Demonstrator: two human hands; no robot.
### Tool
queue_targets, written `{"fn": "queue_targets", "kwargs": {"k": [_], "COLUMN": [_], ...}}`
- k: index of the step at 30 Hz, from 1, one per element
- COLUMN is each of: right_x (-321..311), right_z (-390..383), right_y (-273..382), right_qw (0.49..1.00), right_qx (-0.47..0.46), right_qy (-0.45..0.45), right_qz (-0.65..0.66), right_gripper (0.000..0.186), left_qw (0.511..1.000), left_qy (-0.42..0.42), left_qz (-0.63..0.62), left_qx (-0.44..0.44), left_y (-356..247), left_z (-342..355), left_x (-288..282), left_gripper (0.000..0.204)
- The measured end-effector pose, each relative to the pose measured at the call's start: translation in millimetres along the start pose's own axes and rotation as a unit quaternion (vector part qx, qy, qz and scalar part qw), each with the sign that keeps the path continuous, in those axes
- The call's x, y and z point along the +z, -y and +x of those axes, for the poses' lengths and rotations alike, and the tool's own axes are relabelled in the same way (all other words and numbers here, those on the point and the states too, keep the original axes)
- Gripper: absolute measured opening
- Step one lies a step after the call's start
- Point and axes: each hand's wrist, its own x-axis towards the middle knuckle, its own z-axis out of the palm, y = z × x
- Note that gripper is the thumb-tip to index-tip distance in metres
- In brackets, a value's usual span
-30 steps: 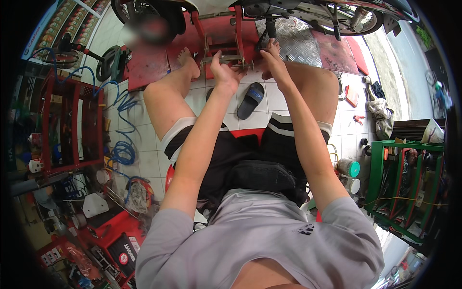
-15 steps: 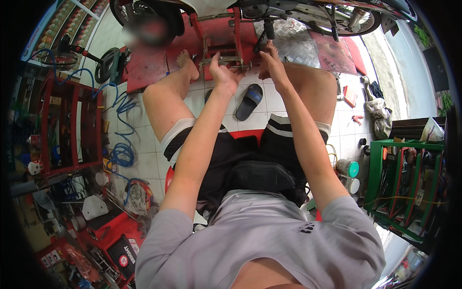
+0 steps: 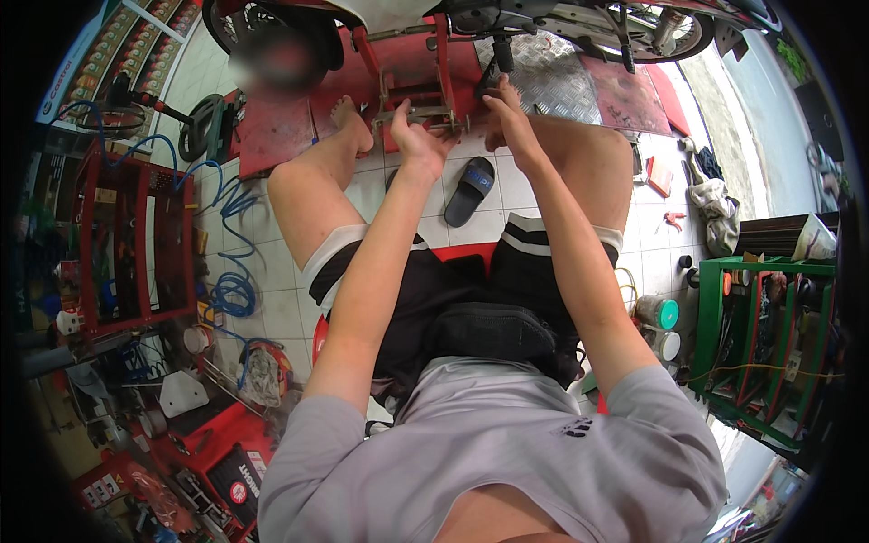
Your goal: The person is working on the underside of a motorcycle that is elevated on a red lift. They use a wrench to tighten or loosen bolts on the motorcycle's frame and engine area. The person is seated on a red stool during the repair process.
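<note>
My left hand (image 3: 418,143) is palm up at the lower end of a red metal frame (image 3: 443,65) under the motorbike, thumb raised and apart, fingers reaching right against its crossbar. My right hand (image 3: 514,127) is right of the frame’s end, in front of my right foot, fingers stretched forward and apart; whether they touch metal I cannot tell. A dark slide sandal (image 3: 468,192) lies on the tiles below and between my hands.
The motorbike (image 3: 579,32) spans the top above red platforms (image 3: 623,100) and checker plate. A red rack (image 3: 93,235) and coiled blue hose (image 3: 231,290) are left. A green rack (image 3: 711,353), jars (image 3: 656,312) and red pliers (image 3: 673,220) are right. Tools crowd the lower left.
My right hand has shifted very slightly left since a second ago. My left hand stays at the frame’s lower end with little visible movement.
</note>
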Motion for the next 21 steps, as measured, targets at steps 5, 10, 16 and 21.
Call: {"fn": "queue_targets", "kwargs": {"k": [5, 10, 16, 21], "right_x": [6.8, -1.3, -0.8, 2.1], "right_z": [0.3, 8.1, 8.5, 7.9], "right_y": [0.0, -8.2, -8.4, -7.2], "right_qw": [0.999, 0.997, 0.998, 0.996], "right_qx": [-0.027, -0.038, -0.041, -0.053], "right_qy": [-0.034, -0.015, -0.003, -0.028], "right_qz": [0.001, -0.064, -0.055, -0.072], "right_gripper": [0.042, 0.041, 0.041, 0.038], "left_qw": [1.0, 1.0, 1.0, 1.0], "left_qy": [0.009, -0.002, -0.002, 0.011], "left_qz": [-0.001, 0.001, -0.003, -0.001], "left_qx": [-0.01, -0.009, -0.016, -0.011], "left_y": [-0.4, -0.9, -0.6, -1.9], "left_z": [0.1, -2.2, 0.0, -1.2], "left_x": [-0.6, 2.7, -0.1, 0.7], "left_gripper": [0.068, 0.067, 0.067, 0.067]}}
